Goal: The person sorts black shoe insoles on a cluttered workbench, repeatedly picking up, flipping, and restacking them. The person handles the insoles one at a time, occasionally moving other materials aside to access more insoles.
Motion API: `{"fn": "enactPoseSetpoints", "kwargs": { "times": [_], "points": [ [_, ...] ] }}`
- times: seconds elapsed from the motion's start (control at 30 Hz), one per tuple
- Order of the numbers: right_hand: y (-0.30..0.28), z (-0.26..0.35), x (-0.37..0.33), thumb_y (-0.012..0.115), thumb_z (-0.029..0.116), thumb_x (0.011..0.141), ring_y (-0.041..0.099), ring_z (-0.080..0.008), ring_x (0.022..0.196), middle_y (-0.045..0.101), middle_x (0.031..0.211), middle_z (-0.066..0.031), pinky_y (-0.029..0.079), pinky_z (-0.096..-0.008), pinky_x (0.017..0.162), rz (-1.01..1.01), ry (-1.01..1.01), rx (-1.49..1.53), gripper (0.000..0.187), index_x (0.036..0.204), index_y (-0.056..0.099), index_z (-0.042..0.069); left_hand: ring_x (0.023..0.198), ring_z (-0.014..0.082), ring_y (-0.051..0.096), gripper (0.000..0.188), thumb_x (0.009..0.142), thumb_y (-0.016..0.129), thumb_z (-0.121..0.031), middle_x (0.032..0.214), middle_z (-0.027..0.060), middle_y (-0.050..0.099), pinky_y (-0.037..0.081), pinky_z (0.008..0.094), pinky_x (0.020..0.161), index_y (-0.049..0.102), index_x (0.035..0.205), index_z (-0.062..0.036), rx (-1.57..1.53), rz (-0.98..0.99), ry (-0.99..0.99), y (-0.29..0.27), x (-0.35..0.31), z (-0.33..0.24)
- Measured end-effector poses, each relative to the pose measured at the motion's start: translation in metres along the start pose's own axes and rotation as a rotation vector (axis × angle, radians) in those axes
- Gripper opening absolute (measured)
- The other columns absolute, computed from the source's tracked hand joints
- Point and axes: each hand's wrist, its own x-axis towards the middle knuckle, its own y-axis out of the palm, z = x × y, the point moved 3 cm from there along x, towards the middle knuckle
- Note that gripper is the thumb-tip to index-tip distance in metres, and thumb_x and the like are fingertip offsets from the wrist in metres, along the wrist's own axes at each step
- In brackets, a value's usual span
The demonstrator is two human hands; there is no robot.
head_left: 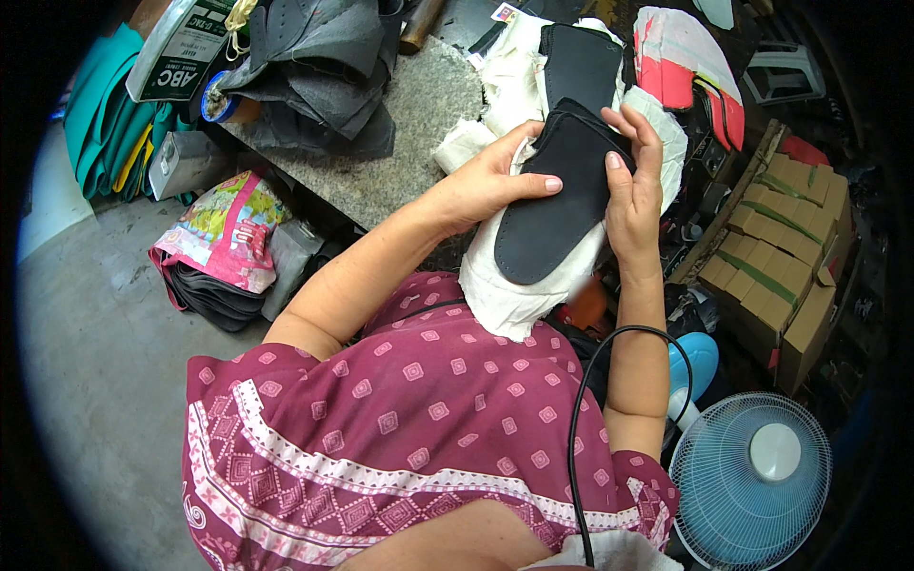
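Both hands hold a black insole-shaped piece (550,228) with small holes or stitches along its edge. My left hand (481,186) is closed on its left side, thumb pressed on top. At the right edge, my right hand (636,195) grips it with the thumb, its other fingers partly raised. Beneath the piece lies white cloth (505,300), hanging toward my lap. Just beyond, a second black insole-shaped piece (581,67) rests on more white cloth (512,76). Whether the held piece is one layer or several, I cannot tell.
Dark grey cut pieces (324,86) are stacked on the worktable (419,133), near a wooden handle (421,24) and a blue-rimmed jar (219,100). A pink bag (228,228) stands on the floor at left. Tied cardboard (771,247) and a blue fan (752,485) stand at right.
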Motion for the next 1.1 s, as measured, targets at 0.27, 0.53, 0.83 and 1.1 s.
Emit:
{"fn": "enactPoseSetpoints", "kwargs": {
  "times": [0.27,0.53,0.83,1.1],
  "points": [
    [-0.013,0.014,0.009,0.074,0.029,0.080,0.062,-0.0291,0.104,0.062,0.113,-0.0173,0.047,-0.0348,0.090,0.355,-0.020,-0.285,0.063,0.133,0.053,0.005,0.095,0.0152,0.063,0.055,0.089,0.063,-0.018,0.115,0.0102,0.060,0.054,0.0261,0.082,0.043,0.137,-0.0006,-0.016,0.095,-0.098,-0.004,-0.002,0.005],
    [-0.013,0.010,0.015,0.070,0.032,0.084,0.062,-0.0241,0.100,0.062,0.110,-0.0157,0.047,-0.0322,0.089,0.373,0.111,0.097,0.067,0.140,0.045,0.005,0.090,0.0136,0.065,0.047,0.090,0.062,-0.021,0.109,0.0098,0.063,0.054,0.0264,0.079,0.048,0.130,0.0007,0.049,0.108,-0.044,0.002,-0.001,0.008],
    [0.001,-0.006,0.010,0.070,0.002,0.082,0.063,-0.0185,0.098,0.061,0.114,-0.0153,0.053,-0.0289,0.084,0.073,0.446,0.558,0.058,0.134,0.044,0.003,0.090,0.0144,0.065,0.051,0.093,0.060,-0.024,0.110,0.0098,0.061,0.055,0.0282,0.080,0.040,0.134,-0.0011,-0.049,-0.093,0.062,0.001,0.005,-0.011],
    [-0.011,-0.016,0.013,0.066,-0.002,0.083,0.062,-0.0191,0.100,0.061,0.115,-0.0139,0.053,-0.0301,0.088,-0.080,0.464,0.643,0.049,0.127,0.047,0.002,0.120,0.0245,0.049,0.070,0.092,0.063,-0.036,0.134,0.0250,0.043,0.044,0.0364,0.098,0.032,0.139,0.0050,0.428,-0.215,0.274,0.003,-0.012,-0.008]
  ]
}}
